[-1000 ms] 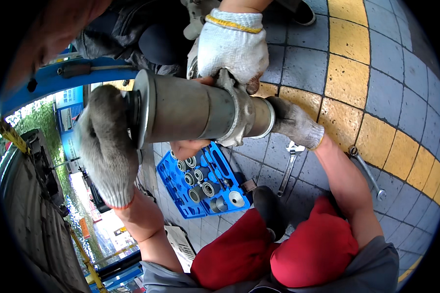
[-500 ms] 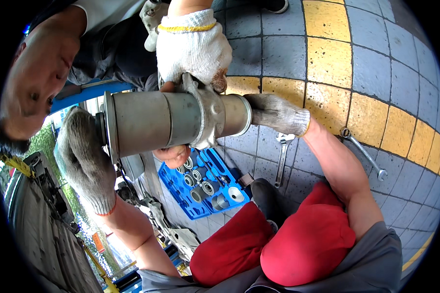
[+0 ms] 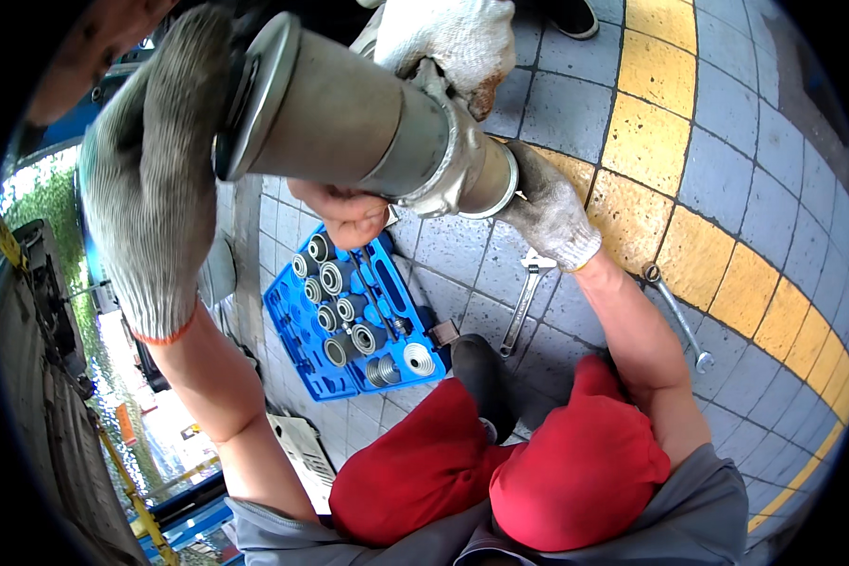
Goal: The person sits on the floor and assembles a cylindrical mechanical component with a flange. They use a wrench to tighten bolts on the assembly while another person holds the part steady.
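Grey-and-yellow tiles [image 3: 636,219] sat underneath; the metal cylinder [image 3: 328,111] was up in midair. Left hand [image 3: 156,179] cupped its wide end, right hand [image 3: 549,208] its narrow one; couldn't tell how tightly either closed. Looked heavy, rigid, maybe slick, so supporting both ends seemed smartest.

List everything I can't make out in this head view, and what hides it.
In the head view:
Palm of the left hand: hidden by the hand's own back.
Fingertips of the right hand: behind the narrow end of the metal cylinder.
Wrist above the white-gloved hand: cut off by the top edge.
Blue case: top edge partly behind a bare hand.
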A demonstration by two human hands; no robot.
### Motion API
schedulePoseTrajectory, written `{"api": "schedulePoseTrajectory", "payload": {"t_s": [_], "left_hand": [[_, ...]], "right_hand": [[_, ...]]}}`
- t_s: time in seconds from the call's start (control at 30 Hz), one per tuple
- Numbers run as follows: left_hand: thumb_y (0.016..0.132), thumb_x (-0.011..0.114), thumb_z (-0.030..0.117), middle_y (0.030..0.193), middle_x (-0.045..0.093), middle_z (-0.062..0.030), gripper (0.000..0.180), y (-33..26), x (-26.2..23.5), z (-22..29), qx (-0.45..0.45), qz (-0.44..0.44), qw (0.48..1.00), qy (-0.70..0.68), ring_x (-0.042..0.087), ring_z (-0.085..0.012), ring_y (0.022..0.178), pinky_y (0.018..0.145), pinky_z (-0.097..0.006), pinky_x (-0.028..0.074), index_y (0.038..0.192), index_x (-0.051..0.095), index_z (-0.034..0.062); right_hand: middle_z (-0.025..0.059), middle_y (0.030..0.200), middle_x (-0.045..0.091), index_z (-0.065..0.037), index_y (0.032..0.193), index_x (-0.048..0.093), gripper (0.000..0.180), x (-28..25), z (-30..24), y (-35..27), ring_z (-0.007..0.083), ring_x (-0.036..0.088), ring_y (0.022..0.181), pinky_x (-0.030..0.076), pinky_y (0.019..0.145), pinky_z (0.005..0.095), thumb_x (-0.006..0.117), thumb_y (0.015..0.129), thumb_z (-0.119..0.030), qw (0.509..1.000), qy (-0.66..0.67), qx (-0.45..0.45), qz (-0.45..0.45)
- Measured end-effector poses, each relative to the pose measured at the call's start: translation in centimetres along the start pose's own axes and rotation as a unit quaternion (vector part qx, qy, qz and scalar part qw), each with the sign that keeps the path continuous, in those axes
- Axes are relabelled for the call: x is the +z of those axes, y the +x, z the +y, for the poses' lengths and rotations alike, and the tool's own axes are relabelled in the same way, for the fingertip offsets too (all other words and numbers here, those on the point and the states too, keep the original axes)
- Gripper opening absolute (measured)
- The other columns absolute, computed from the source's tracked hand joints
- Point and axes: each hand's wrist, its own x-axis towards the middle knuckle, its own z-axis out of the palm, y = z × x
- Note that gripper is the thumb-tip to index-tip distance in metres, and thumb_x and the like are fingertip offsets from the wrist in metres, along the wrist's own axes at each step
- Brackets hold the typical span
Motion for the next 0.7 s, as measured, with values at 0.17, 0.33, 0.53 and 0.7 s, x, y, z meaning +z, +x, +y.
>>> {"api": "schedulePoseTrajectory", "payload": {"t_s": [0.17,0.33,0.53,0.7], "left_hand": [[0.091,0.065,-0.002,0.125,0.071,-0.0136,0.055,0.8,-2.0,-2.0,0.144,0.022,0.977,0.156,0.071,-0.0301,0.106,0.088,-0.037,0.059,0.144,0.061,0.012],[0.098,0.062,0.023,0.099,0.071,-0.0089,0.03,2.3,-0.3,1.7,0.054,0.103,0.985,-0.127,0.066,-0.0217,0.083,0.071,-0.036,0.054,0.122,0.068,0.0074],[0.101,0.059,0.027,0.096,0.072,-0.0091,0.03,2.6,2.1,1.4,0.131,0.255,0.952,-0.107,0.068,-0.0229,0.076,0.063,-0.038,0.054,0.123,0.068,0.009],[0.103,0.057,0.03,0.093,0.072,-0.0093,0.031,3.5,3.7,1.7,0.153,0.347,0.921,-0.085,0.069,-0.0238,0.069,0.057,-0.04,0.054,0.123,0.069,0.0103]], "right_hand": [[0.0167,0.116,0.071,-0.001,0.13,0.06,0.053,0.9,-1.4,-0.1,0.026,0.069,0.109,0.055,0.094,0.0387,0.083,0.084,-0.015,0.998,0.051,0.018,-0.029],[0.0152,0.125,0.069,0.001,0.136,0.057,0.053,-0.1,-1.4,0.3,0.0243,0.066,0.117,0.052,0.102,0.0369,0.078,0.09,-0.014,0.994,0.067,0.048,-0.072],[0.0182,0.125,0.068,0.002,0.135,0.054,0.062,1.7,-3.8,0.0,0.0258,0.067,0.114,0.054,0.097,0.0377,0.086,0.085,-0.017,0.998,-0.064,-0.007,-0.014],[0.0125,0.121,0.072,-0.002,0.129,0.065,0.056,3.4,-3.8,0.1,0.0242,0.07,0.109,0.055,0.095,0.0372,0.089,0.082,-0.021,0.991,-0.106,-0.005,0.088]]}}
